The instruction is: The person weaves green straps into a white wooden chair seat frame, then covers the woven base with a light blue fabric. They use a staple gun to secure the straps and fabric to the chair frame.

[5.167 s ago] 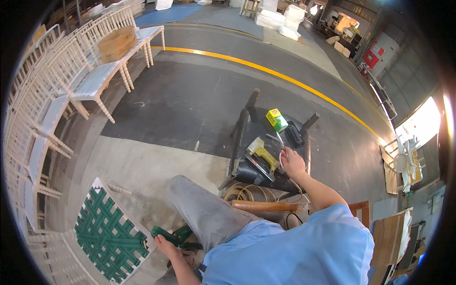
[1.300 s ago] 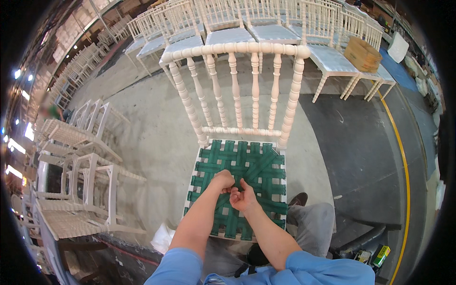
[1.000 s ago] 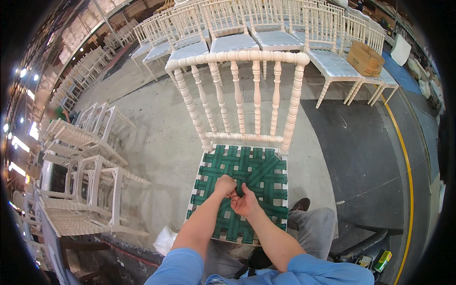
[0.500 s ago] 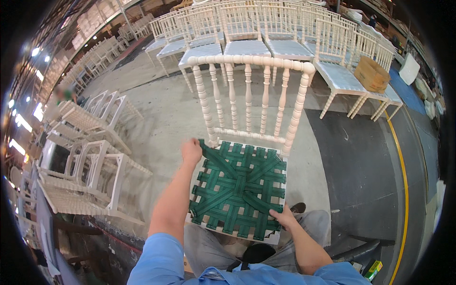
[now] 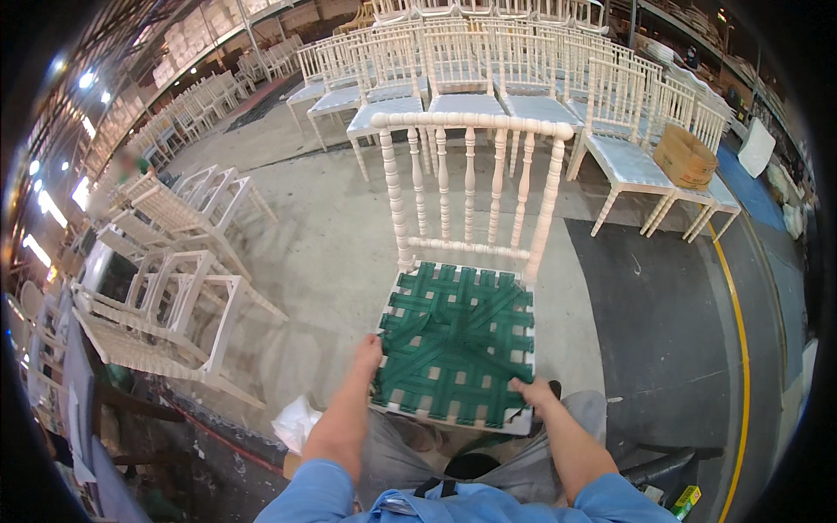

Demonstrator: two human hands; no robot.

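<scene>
A white chair (image 5: 471, 122) with turned spindles stands before me, its back away from me. Its seat is woven of green webbing (image 5: 458, 349), with diagonal straps crossing over the weave. My left hand (image 5: 368, 355) is closed at the seat's left edge, where a loose green strap (image 5: 410, 327) runs slack toward it; the fingertips are partly hidden. At the right front of the seat, my right hand (image 5: 534, 392) pinches the end of a diagonal strap close to the frame.
Finished white chairs with pale seats (image 5: 466, 103) fill the back. A cardboard box (image 5: 686, 157) rests on one at right. White frames without seats (image 5: 187, 305) lie to the left. A white plastic bag (image 5: 296, 423) is beside my left forearm, and a green-yellow box (image 5: 686, 499) sits lower right.
My left hand has come from the seat's back left corner toward me along the left side, and the strap there has swung with it. My right hand stays at the right front.
</scene>
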